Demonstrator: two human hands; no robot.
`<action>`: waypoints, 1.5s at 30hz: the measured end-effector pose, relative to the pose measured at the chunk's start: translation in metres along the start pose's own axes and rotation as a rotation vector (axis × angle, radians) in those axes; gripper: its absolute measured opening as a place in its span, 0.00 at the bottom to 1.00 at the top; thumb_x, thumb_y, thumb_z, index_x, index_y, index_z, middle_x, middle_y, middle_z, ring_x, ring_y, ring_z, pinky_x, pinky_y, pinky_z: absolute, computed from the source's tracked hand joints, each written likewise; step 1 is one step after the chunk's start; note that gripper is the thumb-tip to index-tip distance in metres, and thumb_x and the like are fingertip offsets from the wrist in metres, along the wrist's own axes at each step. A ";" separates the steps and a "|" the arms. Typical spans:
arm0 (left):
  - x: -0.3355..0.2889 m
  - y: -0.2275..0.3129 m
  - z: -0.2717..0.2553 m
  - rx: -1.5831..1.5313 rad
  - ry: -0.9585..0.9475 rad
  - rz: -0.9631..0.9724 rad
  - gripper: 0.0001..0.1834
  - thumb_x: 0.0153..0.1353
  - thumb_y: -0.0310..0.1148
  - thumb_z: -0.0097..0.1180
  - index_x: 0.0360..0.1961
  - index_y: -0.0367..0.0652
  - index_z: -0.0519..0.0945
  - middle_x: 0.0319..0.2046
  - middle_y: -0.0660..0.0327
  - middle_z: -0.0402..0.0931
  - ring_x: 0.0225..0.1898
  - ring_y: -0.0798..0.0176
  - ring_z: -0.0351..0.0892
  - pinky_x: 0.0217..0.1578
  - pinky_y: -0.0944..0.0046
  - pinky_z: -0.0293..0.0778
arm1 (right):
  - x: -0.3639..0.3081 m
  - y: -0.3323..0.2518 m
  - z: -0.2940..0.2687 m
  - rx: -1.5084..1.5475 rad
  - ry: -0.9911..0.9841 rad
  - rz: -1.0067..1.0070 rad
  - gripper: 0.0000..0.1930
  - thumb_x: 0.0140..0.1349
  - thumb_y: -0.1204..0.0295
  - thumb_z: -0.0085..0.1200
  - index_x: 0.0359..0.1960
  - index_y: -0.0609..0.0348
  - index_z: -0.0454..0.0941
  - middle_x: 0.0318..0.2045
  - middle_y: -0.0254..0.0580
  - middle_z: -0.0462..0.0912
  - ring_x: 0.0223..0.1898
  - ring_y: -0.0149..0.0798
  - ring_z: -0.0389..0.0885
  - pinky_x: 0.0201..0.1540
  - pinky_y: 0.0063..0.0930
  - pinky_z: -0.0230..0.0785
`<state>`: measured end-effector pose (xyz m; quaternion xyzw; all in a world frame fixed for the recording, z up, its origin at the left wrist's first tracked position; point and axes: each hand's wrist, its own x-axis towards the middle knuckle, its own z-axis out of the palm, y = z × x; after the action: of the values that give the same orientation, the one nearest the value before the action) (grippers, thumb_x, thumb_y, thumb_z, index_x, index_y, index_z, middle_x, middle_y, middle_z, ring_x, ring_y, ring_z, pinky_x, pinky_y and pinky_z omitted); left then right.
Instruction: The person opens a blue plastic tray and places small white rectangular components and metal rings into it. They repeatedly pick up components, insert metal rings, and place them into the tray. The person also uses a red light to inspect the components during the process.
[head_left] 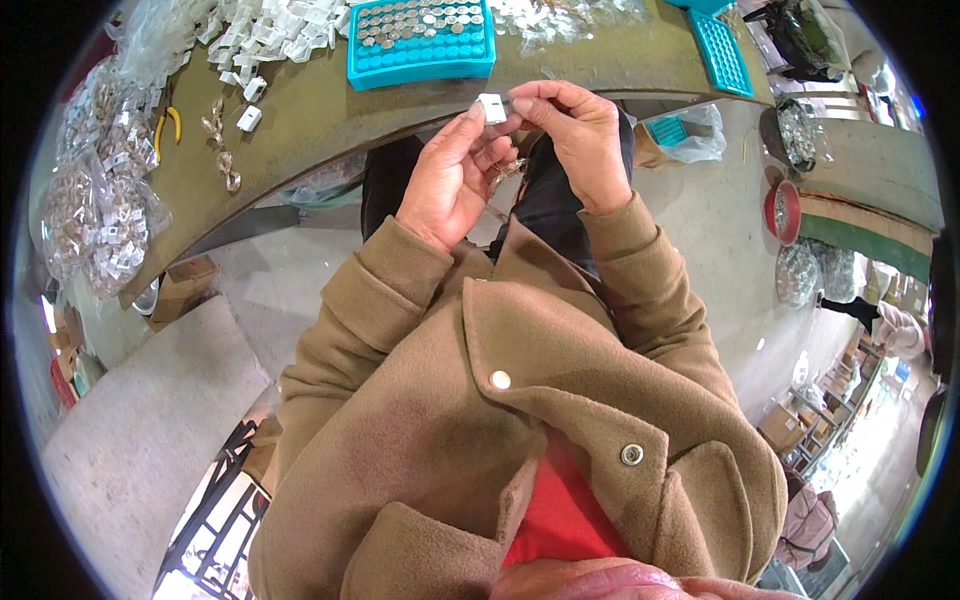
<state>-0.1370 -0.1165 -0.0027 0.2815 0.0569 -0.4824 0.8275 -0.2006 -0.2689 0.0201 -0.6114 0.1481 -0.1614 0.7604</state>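
In front of me, near the table's edge, my left hand (447, 178) grips a small white plastic case (491, 108) between thumb and fingers. A coil of thin wire (508, 172) hangs by the fingers of that hand. My right hand (577, 130) is closed in a pinch at the right side of the case; what lies between its fingertips is too small to make out. Beyond both hands stands a turquoise tray (420, 73) holding rows of round, silvery, coin-like pieces, with bare slots in its front rows.
A heap of white plastic cases (275, 35) covers the table's back left. Yellow-handled pliers (176, 124), twisted wire bundles (228, 170) and filled clear bags (125, 215) lie at the left. Another turquoise tray (722, 55) sits at the right end. A red bowl (782, 212) stands farther right.
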 end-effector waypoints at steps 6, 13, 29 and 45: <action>-0.002 0.004 -0.002 0.029 0.015 0.017 0.17 0.71 0.41 0.50 0.51 0.40 0.77 0.43 0.61 0.82 0.34 0.73 0.78 0.45 0.65 0.78 | -0.001 0.001 0.001 0.203 0.122 0.112 0.11 0.65 0.78 0.55 0.47 0.70 0.80 0.36 0.43 0.85 0.36 0.30 0.84 0.44 0.21 0.78; -0.002 0.002 -0.001 -0.065 0.069 0.031 0.14 0.70 0.38 0.53 0.49 0.41 0.77 0.42 0.59 0.82 0.33 0.73 0.76 0.46 0.64 0.78 | -0.006 -0.003 0.000 0.192 0.059 0.171 0.13 0.67 0.78 0.51 0.52 0.71 0.78 0.42 0.49 0.84 0.42 0.33 0.83 0.48 0.24 0.78; -0.014 0.001 0.001 -0.059 -0.065 0.092 0.17 0.73 0.38 0.46 0.55 0.38 0.72 0.50 0.52 0.77 0.54 0.57 0.77 0.56 0.52 0.74 | -0.014 0.004 0.025 -0.076 0.023 -0.169 0.16 0.63 0.81 0.54 0.53 0.64 0.76 0.49 0.41 0.82 0.45 0.25 0.79 0.49 0.21 0.73; -0.021 0.020 -0.011 0.275 0.065 0.051 0.14 0.72 0.39 0.49 0.50 0.41 0.76 0.42 0.59 0.81 0.42 0.67 0.81 0.46 0.59 0.79 | -0.016 -0.008 0.018 -0.264 0.069 -0.083 0.08 0.64 0.72 0.58 0.39 0.65 0.84 0.31 0.35 0.86 0.31 0.24 0.80 0.38 0.18 0.75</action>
<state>-0.1296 -0.0870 0.0038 0.4090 0.0101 -0.4552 0.7908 -0.2081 -0.2480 0.0319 -0.7057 0.1687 -0.1931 0.6605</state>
